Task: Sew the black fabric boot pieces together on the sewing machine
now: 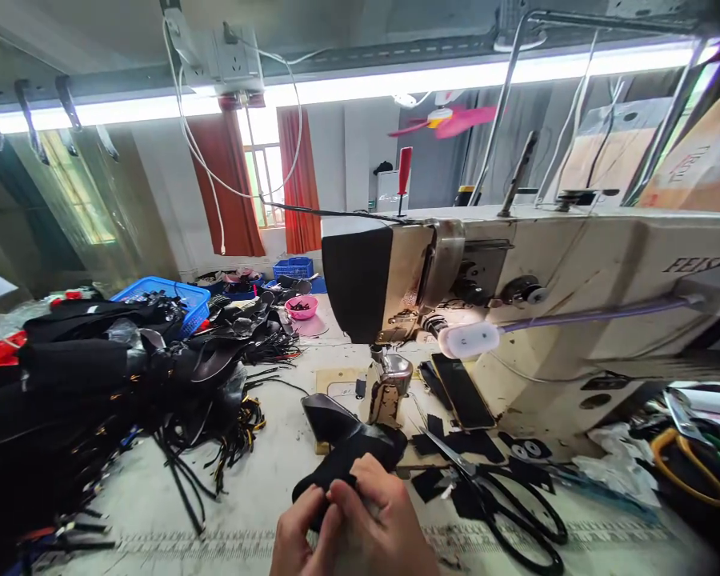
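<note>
Both hands are closed in pinches on the near edge of a black fabric-and-leather piece (351, 458), which looks like a shoe upper. My left hand (303, 532) grips its near left side. Close beside it, almost touching, my right hand (384, 520) pinches the same edge with thumb and fingers. A shiny leather flap of the piece points up to the left. Its far side lies against the foot of the sewing machine's metal post (389, 392), below the machine head (360, 280). To the right, black-handled scissors (492, 496) rest open on black scraps (474, 444).
A large heap of black pieces (114, 368) with dangling cords covers the left side. Behind it stand a blue basket (198, 308) and a pink bowl (302, 308). A dark phone (463, 390) lies under the machine arm (606, 256). A printed ruler strip (216, 542) crosses the table front.
</note>
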Demonstrator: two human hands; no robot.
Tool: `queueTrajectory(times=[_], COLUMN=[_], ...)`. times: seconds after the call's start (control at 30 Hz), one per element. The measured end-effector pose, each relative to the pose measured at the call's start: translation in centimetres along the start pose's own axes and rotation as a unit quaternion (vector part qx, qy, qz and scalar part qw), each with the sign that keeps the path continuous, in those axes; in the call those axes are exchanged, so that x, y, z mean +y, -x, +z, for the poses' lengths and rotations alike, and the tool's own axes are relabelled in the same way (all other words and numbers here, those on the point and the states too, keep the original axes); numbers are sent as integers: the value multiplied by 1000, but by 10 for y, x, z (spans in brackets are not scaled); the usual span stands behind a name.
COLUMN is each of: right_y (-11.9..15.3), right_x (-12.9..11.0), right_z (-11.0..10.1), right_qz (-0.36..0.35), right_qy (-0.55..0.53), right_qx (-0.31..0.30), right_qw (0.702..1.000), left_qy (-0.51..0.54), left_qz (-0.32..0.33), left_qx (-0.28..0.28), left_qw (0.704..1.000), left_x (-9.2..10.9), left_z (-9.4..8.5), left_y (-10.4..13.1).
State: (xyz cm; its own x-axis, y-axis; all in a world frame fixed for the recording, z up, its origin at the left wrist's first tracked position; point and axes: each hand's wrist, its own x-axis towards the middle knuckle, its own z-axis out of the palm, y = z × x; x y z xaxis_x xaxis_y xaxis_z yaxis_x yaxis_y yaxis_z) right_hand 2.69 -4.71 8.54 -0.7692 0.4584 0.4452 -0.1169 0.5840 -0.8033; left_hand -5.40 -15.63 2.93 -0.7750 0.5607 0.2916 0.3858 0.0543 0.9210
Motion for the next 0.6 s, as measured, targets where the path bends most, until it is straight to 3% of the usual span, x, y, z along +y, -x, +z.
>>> queueTrajectory(times=[0.1, 0.2, 0.27, 0.37, 0.6], right_y=[9, 13, 10, 0, -5], right_x=[7, 11, 11, 4, -13], right_z=[14, 24, 26, 18, -6], right_qz=[-67, -167, -210, -209, -142], right_qy=[41, 98, 140, 197, 137], right_qx=[26, 103, 159, 196, 116], right_qw=[997, 976, 955, 938, 973], left_qy=[107, 99, 57, 4, -97], left_qz=[-99, -107, -76, 0, 165], left_qx=[14, 90, 134, 161, 165], left_qw=[989, 985, 986, 987, 967], left_x=[16, 28, 32, 40, 63], left_z=[4, 9, 11, 6, -22], left_y=[-5, -13, -17, -21, -22])
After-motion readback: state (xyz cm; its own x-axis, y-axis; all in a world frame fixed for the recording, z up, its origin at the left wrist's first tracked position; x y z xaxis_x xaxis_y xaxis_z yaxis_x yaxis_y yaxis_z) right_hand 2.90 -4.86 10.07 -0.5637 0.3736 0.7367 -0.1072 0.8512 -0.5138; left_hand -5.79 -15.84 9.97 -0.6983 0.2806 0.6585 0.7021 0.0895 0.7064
